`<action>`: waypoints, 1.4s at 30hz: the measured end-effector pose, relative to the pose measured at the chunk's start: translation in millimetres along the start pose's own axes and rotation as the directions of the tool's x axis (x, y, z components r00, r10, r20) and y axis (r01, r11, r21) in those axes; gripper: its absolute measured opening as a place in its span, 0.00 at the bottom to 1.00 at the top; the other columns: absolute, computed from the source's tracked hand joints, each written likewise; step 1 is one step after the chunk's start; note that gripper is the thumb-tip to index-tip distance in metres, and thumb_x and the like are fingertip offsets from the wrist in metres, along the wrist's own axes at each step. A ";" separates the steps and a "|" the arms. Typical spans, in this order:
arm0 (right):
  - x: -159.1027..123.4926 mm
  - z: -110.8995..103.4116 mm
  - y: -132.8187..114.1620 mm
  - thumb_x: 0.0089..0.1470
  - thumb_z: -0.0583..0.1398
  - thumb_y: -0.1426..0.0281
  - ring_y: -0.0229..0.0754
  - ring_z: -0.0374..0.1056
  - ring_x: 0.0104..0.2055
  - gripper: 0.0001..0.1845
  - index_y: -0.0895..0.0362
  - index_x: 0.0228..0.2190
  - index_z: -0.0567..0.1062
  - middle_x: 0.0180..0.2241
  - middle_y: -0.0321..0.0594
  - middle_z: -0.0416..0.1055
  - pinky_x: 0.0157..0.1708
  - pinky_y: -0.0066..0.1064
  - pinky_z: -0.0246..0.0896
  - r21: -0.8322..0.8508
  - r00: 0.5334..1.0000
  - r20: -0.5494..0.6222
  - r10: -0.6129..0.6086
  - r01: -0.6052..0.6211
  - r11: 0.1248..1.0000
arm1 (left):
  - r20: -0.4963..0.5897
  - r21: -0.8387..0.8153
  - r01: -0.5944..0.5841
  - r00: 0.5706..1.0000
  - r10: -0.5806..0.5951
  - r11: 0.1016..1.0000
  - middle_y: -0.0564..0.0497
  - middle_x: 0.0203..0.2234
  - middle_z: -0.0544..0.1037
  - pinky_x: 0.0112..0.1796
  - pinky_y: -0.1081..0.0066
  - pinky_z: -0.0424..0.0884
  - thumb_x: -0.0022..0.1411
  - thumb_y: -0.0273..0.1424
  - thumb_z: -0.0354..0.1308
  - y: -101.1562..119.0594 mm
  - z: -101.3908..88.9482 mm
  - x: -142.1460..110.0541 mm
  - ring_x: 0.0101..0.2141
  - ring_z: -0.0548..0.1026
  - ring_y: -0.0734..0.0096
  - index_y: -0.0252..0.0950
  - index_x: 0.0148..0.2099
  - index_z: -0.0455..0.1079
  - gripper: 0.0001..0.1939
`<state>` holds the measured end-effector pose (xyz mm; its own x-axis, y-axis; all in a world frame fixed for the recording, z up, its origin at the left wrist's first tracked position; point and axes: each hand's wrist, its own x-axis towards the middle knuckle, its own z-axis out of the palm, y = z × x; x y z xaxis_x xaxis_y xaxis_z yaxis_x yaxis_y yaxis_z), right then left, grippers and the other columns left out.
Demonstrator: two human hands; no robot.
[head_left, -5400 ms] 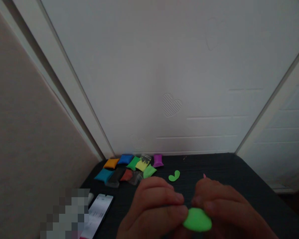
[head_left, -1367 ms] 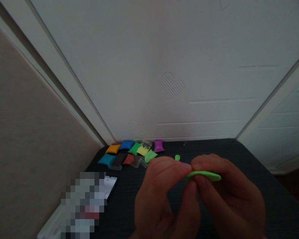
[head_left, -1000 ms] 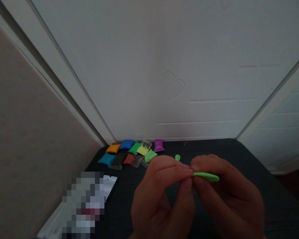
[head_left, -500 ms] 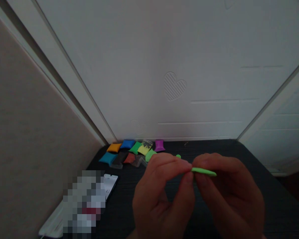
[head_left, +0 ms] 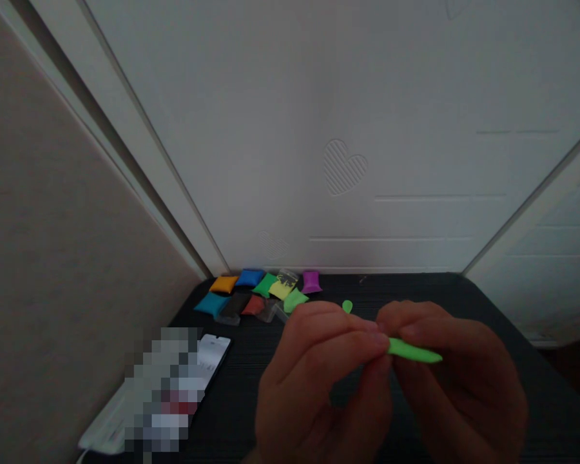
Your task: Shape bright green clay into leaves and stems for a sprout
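Observation:
A thin, tapered strip of bright green modelling clay (head_left: 415, 352) is held between both hands above the dark table. My left hand (head_left: 323, 380) pinches its left end between thumb and forefinger. With thumb and fingers closed on the strip, my right hand (head_left: 459, 380) grips it from the other side, and the pointed end sticks out in front of the right palm. Behind the hands a small green clay piece (head_left: 347, 307) lies on the table. The part of the strip between the fingertips is hidden.
Several coloured clay packets lie at the back left, among them an orange packet (head_left: 223, 284), a teal packet (head_left: 211, 303) and a purple packet (head_left: 312, 281). A phone (head_left: 215, 351), partly blurred out, rests at the left of the black table (head_left: 236, 399). A white panel (head_left: 270, 129) rises behind.
Both hands have shifted slightly right and down with the green clay strip. The strip now shows a broader side and sticks out a little further. More of the small green piece behind is visible.

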<state>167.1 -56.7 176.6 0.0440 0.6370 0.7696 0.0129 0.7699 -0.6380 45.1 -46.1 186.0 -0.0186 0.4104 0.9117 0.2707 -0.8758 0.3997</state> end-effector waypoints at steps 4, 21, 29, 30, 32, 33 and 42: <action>0.2 0.6 0.1 0.41 0.56 0.85 0.40 0.67 0.35 0.21 0.55 0.37 0.69 0.32 0.38 0.71 0.32 0.33 0.64 -0.022 1.000 -0.022 -0.011 0.010 1.000 | -0.014 0.070 -0.046 0.999 0.047 0.996 0.52 0.29 0.74 0.38 0.71 0.71 0.46 0.18 0.58 -1.1 0.7 0.4 0.31 0.72 0.74 0.33 0.34 0.69 0.10; 0.8 -1.2 -0.2 0.39 0.57 0.86 0.39 0.66 0.35 0.21 0.57 0.37 0.71 0.32 0.38 0.70 0.34 0.33 0.63 -0.070 0.999 -0.006 -0.051 0.051 0.996 | -0.010 0.078 -0.059 0.998 0.060 0.995 0.52 0.28 0.74 0.38 0.70 0.71 0.44 0.17 0.58 3.2 0.1 3.1 0.30 0.73 0.74 0.32 0.33 0.68 0.11; 1.9 -1.1 -3.3 0.40 0.56 0.85 0.38 0.66 0.34 0.21 0.57 0.37 0.71 0.31 0.37 0.70 0.32 0.31 0.63 -0.119 0.998 0.010 -0.055 0.056 0.991 | -0.042 0.061 -0.049 0.998 0.052 0.997 0.53 0.26 0.74 0.38 0.71 0.71 0.46 0.19 0.57 2.3 1.7 1.7 0.29 0.72 0.75 0.33 0.32 0.68 0.09; 2.1 -1.1 -3.2 0.40 0.56 0.85 0.38 0.66 0.34 0.21 0.57 0.37 0.71 0.31 0.37 0.70 0.33 0.31 0.63 -0.123 0.999 0.009 -0.051 0.052 0.991 | -0.045 0.049 -0.047 0.998 0.049 0.998 0.52 0.27 0.74 0.38 0.71 0.71 0.45 0.19 0.57 2.5 1.9 1.5 0.29 0.73 0.75 0.33 0.32 0.68 0.09; 2.8 -1.0 -3.1 0.41 0.55 0.86 0.38 0.65 0.35 0.21 0.57 0.38 0.71 0.31 0.37 0.70 0.33 0.30 0.63 -0.132 0.999 0.026 -0.042 0.045 0.990 | -0.034 0.026 -0.034 0.999 0.035 0.999 0.51 0.27 0.75 0.39 0.70 0.71 0.44 0.19 0.57 3.4 1.7 1.3 0.30 0.73 0.74 0.32 0.33 0.68 0.11; 3.4 -0.9 -3.3 0.41 0.55 0.86 0.37 0.65 0.35 0.21 0.57 0.38 0.71 0.31 0.37 0.70 0.33 0.29 0.63 -0.138 0.998 0.045 -0.042 0.048 0.989 | -0.029 0.018 -0.019 0.999 0.020 1.000 0.51 0.27 0.75 0.39 0.70 0.71 0.44 0.18 0.57 4.0 1.4 1.1 0.30 0.73 0.73 0.32 0.33 0.69 0.11; 4.8 -1.5 -5.7 0.42 0.55 0.86 0.37 0.65 0.35 0.21 0.62 0.39 0.70 0.33 0.39 0.70 0.33 0.27 0.64 -0.171 0.991 0.076 -0.113 0.125 0.977 | -0.032 0.114 -0.008 0.999 0.012 0.994 0.56 0.26 0.74 0.38 0.71 0.71 0.52 0.27 0.57 0.5 0.5 -2.0 0.28 0.72 0.78 0.36 0.33 0.67 0.04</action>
<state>168.7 -58.1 183.9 -0.0336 0.5467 0.8366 0.1894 0.8254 -0.5318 45.8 -47.2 184.3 -0.0465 0.3915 0.9190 0.3784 -0.8446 0.3789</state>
